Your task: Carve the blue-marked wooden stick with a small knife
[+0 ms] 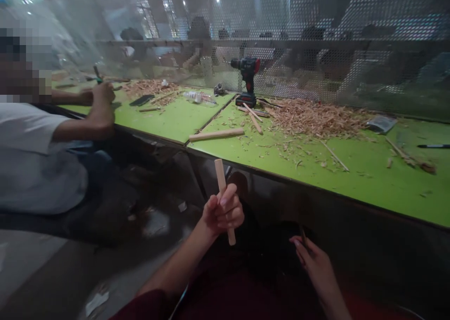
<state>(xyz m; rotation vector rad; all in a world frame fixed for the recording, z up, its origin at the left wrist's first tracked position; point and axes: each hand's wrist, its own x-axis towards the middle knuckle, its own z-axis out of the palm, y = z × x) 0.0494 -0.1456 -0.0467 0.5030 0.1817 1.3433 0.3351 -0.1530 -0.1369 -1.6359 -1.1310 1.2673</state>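
Observation:
My left hand (223,213) is closed around a pale wooden dowel (221,175), held nearly upright below the front edge of the green workbench (369,179). Lower and to the right, my right hand (314,259) rests over my dark lap, its fingers pinched on a thin dark tool (303,234) that I cannot make out. The two hands are apart.
A heap of wood shavings (316,118), loose dowels (216,134), a cordless drill (248,80), a plastic bottle (198,96) and a pen (433,146) lie on the bench. A mesh screen (316,43) backs it. A co-worker's hand (101,102) works at the left.

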